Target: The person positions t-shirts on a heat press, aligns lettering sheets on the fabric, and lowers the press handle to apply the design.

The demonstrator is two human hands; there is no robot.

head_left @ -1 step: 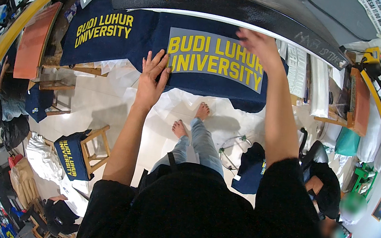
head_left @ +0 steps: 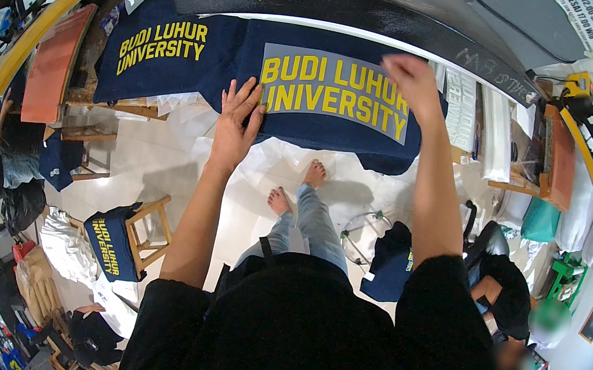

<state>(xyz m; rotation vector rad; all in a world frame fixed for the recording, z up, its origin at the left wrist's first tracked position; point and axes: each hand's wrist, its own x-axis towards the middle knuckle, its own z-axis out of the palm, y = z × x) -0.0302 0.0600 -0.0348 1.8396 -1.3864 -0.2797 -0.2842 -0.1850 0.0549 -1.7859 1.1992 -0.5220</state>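
A navy garment [head_left: 295, 136] lies along the front of a black machine bar [head_left: 379, 12], with a translucent transfer sheet [head_left: 331, 122] of large yellow lettering on its right part. My left hand [head_left: 239, 118] rests spread at the sheet's left edge, fingers on the fabric. Over the sheet's upper right corner is my right hand [head_left: 415, 81], blurred, its fingers bent; whether they hold anything is unclear. Further left, similar yellow lettering [head_left: 160, 51] shows on navy fabric.
Presses with orange pads stand at left [head_left: 54, 63] and right [head_left: 557, 167]. A wooden stool [head_left: 149, 225] with a printed navy garment is below left. Another person [head_left: 500, 287] is at lower right, someone else's dark-clad body [head_left: 93, 338] at lower left. White rolls [head_left: 574, 207] lie right.
My right hand has shifted slightly to the right and down, its fingers more bent and blurred. My left hand stays in place.
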